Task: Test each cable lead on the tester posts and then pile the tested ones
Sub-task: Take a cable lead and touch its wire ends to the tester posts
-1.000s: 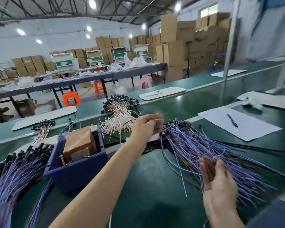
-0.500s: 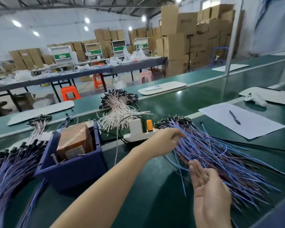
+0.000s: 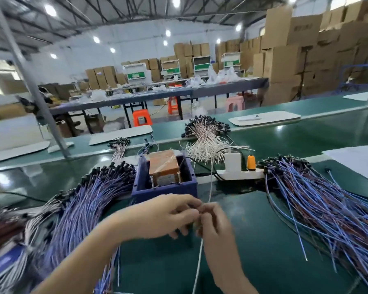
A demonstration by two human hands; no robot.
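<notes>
A single white cable lead (image 3: pixel 197 268) runs upright through the middle of the view, held where the two hands meet just in front of the blue bin (image 3: pixel 164 190). The left hand (image 3: pixel 157 217) comes in from the left with its fingers curled, pinching the lead at its fingertips. The right hand (image 3: pixel 217 225) is closed round the same lead just beside it, and the knuckles of the two touch (both are a little blurred, so the exact finger placing cannot be told). Above the hands the lead rises toward the white lead pile (image 3: pixel 204 141); below them it hangs over the green bench (image 3: pixel 263 262) to the bottom edge.

Inside the bin sits the tester (image 3: pixel 164 168), a brown block wrapped in film, with two metal posts (image 3: pixel 152 181) standing at its near side. The lead is apart from them.

A big pile of blue-purple leads (image 3: pixel 83 204) lies left of the bin, and a second blue-purple pile (image 3: pixel 327 209) fans out on the right. Between the bin and that right pile lies a white power strip (image 3: pixel 240 174) carrying a white adapter (image 3: pixel 232 162) and an orange plug (image 3: pixel 251 163).
</notes>
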